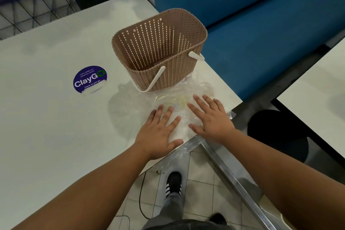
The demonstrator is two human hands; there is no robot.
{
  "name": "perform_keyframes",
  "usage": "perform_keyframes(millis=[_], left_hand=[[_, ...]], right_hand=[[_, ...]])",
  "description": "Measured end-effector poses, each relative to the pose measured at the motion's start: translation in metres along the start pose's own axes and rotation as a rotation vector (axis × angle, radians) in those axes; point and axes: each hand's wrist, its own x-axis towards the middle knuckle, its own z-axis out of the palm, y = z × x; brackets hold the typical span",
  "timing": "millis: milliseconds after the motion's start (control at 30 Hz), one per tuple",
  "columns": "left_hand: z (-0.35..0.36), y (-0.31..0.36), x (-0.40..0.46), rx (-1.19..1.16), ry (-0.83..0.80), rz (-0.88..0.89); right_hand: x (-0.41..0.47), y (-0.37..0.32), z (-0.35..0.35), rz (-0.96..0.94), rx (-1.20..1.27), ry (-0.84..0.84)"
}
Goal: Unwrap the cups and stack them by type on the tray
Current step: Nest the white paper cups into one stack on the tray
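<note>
A person stands at the corner of a pale tabletop [46, 117], both hands laid flat on a sheet of clear plastic wrap [179, 102]. A tan perforated basket [160, 50] with white handles stands on the far edge of the wrap. The left hand [158, 132] lies just in front of the basket, fingers straight and spread, holding nothing. The right hand [211, 119] lies close beside it, nearer the tabletop's edge, also with fingers spread and pressing down. The wrap looks thin, limp and slippery, crinkled in front of the basket and hanging a little over the corner; it would likely slide and bunch, so pinching a loose edge seems the best hold. Whether cups lie under it cannot be told; none shows plainly. A round purple sticker [90, 79] lies left of the basket.
</note>
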Motion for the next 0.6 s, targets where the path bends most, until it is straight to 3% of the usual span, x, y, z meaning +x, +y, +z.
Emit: perform_keyframes(millis=[233,400,600], left_hand=[[-0.027,0.012,-0.004,-0.082,0.146,0.056],[-0.057,0.044,0.022,-0.182,0.347,0.215],[-0.098,0.136,0.074,-0.271,0.578,0.504]], right_hand=[[-0.011,0.0,-0.017,-0.015,0.142,0.14],[-0.035,0.01,-0.04,0.089,0.286,0.315],[-0.117,0.064,-0.068,0.299,0.392,0.599]])
